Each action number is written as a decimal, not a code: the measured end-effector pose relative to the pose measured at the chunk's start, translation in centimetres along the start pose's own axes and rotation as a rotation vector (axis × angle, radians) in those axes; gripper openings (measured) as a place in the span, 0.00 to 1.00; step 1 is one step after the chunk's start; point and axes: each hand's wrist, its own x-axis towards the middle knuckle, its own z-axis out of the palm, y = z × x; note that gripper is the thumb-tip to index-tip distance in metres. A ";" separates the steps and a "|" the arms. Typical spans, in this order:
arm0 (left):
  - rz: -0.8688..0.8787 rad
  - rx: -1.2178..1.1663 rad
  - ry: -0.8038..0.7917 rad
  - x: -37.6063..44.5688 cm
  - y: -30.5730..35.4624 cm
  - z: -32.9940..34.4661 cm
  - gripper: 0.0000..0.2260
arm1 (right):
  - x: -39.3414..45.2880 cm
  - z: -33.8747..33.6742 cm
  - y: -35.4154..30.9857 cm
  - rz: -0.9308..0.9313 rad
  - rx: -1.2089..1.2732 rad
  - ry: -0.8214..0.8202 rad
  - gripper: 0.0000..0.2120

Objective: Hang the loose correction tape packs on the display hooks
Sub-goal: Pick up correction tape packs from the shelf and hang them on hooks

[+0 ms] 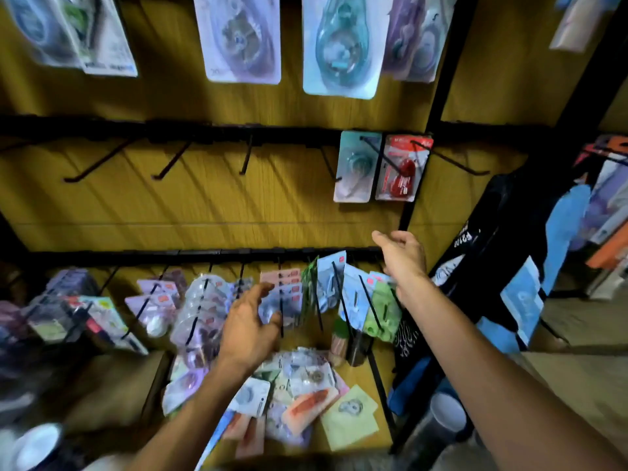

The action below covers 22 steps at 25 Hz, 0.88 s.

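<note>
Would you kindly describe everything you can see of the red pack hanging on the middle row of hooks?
The red pack is a flat card with a clear plastic blister over a red correction tape. It hangs from a black hook, tilted slightly, at the right end of the middle rail, against the yellow wooden board. A pale teal pack hangs right beside it on its left, edges close or touching. No hand touches it. Its print is too blurred to read.
</note>
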 end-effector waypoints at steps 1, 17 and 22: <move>-0.023 -0.039 0.024 -1.2 -0.3 0.4 0.21 | -1.5 -0.4 1.2 -0.025 0.003 -0.003 0.21; -0.388 0.176 -0.296 -10.9 -15.8 13.9 0.35 | -12.3 -2.0 30.9 0.149 -0.404 0.012 0.34; -0.366 0.230 -0.343 -7.0 -21.5 18.5 0.36 | -9.0 0.0 41.3 0.273 -0.644 -0.133 0.40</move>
